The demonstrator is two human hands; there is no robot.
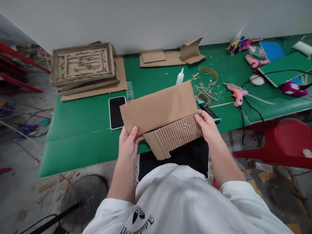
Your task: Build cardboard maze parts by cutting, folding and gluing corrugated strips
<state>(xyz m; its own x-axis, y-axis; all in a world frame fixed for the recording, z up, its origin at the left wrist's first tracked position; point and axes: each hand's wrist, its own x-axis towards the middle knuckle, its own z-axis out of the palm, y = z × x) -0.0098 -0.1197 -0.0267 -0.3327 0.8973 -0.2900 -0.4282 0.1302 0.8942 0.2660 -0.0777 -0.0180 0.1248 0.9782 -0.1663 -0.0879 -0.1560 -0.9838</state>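
My left hand [130, 141] pinches the lower left corner of a flat brown cardboard sheet [161, 105], thumb on top and fingers beneath. At the right end, my right hand [206, 125] grips a corrugated cardboard piece [175, 131] with bare ridges and a notched lower edge. The corrugated piece hangs along the near edge of the smooth sheet, over my lap. Whether the two are joined is not clear. Just beyond the right hand lies a black and teal cutter [211, 113], partly hidden by the cardboard.
A phone [117, 112] and clear ruler [130, 91] lie left on the green table [80, 133]. Stacked cardboard panels [84, 65] stand behind them. Beyond the sheet are a glue bottle [179, 77] and scraps; rightward, a pink glue gun [237, 93] with cord and a red stool [290, 139].
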